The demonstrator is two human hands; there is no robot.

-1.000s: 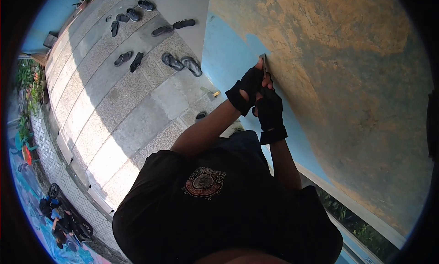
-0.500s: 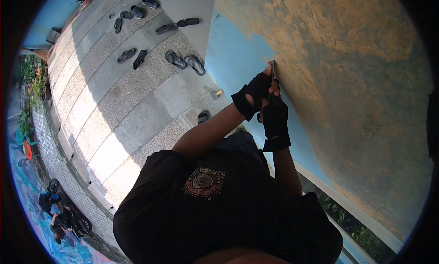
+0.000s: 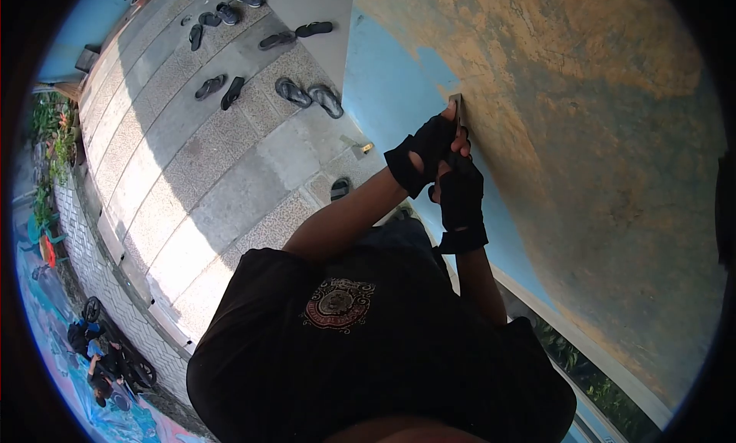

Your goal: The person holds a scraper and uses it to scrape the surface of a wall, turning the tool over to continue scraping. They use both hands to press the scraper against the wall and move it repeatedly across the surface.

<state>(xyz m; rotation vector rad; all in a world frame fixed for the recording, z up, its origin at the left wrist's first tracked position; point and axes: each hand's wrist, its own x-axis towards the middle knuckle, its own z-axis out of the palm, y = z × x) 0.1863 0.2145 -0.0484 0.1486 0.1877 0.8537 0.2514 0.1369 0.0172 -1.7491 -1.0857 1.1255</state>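
Observation:
Both my hands wear black fingerless gloves and meet on one flat-bladed scraper [image 3: 458, 104] at the wall. My left hand [image 3: 431, 148] is closed around it nearer the blade, with the thumb stretched along the metal. Just below, my right hand [image 3: 462, 201] is closed around the lower part; the handle is mostly hidden by the gloves. The blade's end touches the wall [image 3: 598, 151] at the border between blue paint [image 3: 391, 75] and a bare, brownish, patchy surface.
Several sandals [image 3: 293, 92] lie on the paved floor [image 3: 222, 182] to the left. A small brass-coloured fitting [image 3: 366, 148] sits near the wall's foot. Beyond the paving's edge, a person [image 3: 100, 374] is beside a motorcycle [image 3: 138, 366]. Plants [image 3: 61, 151] line the far left.
The camera view has shifted slightly. The blade's tip has moved a little upward in the view; both hands keep their hold.

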